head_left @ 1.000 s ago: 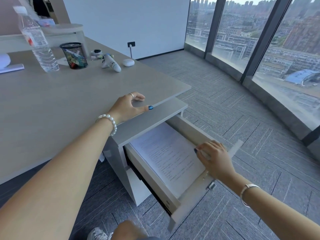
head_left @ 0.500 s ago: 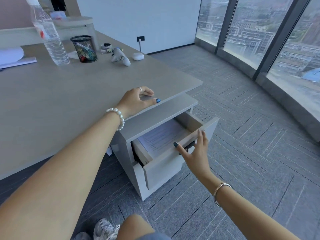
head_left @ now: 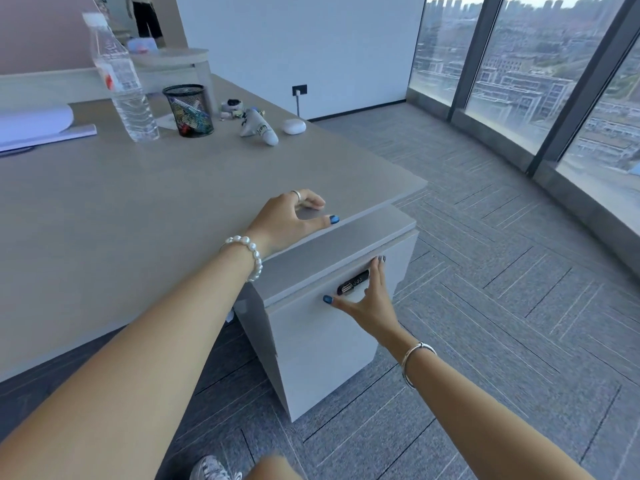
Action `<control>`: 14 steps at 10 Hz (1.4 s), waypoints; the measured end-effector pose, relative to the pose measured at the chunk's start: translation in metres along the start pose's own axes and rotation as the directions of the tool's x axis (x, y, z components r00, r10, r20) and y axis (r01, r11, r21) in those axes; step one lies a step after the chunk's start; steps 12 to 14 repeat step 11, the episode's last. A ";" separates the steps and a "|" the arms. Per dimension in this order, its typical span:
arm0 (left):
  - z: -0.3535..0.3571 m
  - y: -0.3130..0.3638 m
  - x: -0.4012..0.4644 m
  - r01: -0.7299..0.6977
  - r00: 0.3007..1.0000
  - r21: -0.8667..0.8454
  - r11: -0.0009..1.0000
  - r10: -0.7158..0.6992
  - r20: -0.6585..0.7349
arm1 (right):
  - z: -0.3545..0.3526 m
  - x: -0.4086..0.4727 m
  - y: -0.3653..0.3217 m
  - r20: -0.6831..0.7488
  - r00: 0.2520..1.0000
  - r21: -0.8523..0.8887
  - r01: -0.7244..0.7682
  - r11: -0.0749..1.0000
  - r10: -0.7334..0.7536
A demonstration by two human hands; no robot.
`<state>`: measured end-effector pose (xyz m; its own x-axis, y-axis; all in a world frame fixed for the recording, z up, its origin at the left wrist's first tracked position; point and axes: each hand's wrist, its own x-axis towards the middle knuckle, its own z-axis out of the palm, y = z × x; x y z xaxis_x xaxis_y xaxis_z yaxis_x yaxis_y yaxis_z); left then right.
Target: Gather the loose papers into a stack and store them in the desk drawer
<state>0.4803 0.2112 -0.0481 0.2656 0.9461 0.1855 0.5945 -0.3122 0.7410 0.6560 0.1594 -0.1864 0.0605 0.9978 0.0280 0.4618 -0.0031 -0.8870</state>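
The grey drawer cabinet (head_left: 322, 344) stands under the desk's right end, its top drawer shut flush. The stack of papers is hidden inside it. My right hand (head_left: 367, 299) lies flat against the drawer front, fingers spread beside the dark lock (head_left: 351, 285), holding nothing. My left hand (head_left: 291, 220) rests on the corner of the beige desk (head_left: 138, 220), fingers loosely apart, thumb near the edge above the cabinet top.
On the far part of the desk stand a water bottle (head_left: 121, 81), a black mesh pen cup (head_left: 189, 110), a white tube (head_left: 259, 128), a white mouse (head_left: 294, 126) and a notepad (head_left: 38, 128). Grey carpet and tall windows lie to the right. My shoe (head_left: 211, 469) shows below.
The drawer, wide open with the papers visible one second ago, has been pushed fully shut by my right hand. My left hand has stayed on the desk corner.
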 end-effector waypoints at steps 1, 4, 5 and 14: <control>0.001 0.000 0.001 0.006 1.000 0.007 1.000 -0.006 -0.009 | 0.003 0.013 -0.005 0.024 1.000 -0.025 -0.017 1.000 0.018; 0.001 0.001 -0.003 0.019 1.000 0.012 1.000 -0.019 -0.001 | -0.015 0.008 -0.007 0.091 0.995 -0.052 -0.040 0.998 0.045; 0.000 0.003 -0.005 0.028 1.000 0.014 1.000 -0.028 0.010 | -0.018 0.002 -0.012 0.079 0.995 -0.057 -0.049 0.997 0.054; -0.029 0.037 -0.053 0.018 0.998 0.013 1.000 -0.017 -0.061 | -0.046 -0.036 -0.102 0.003 0.996 0.015 0.089 0.996 -0.089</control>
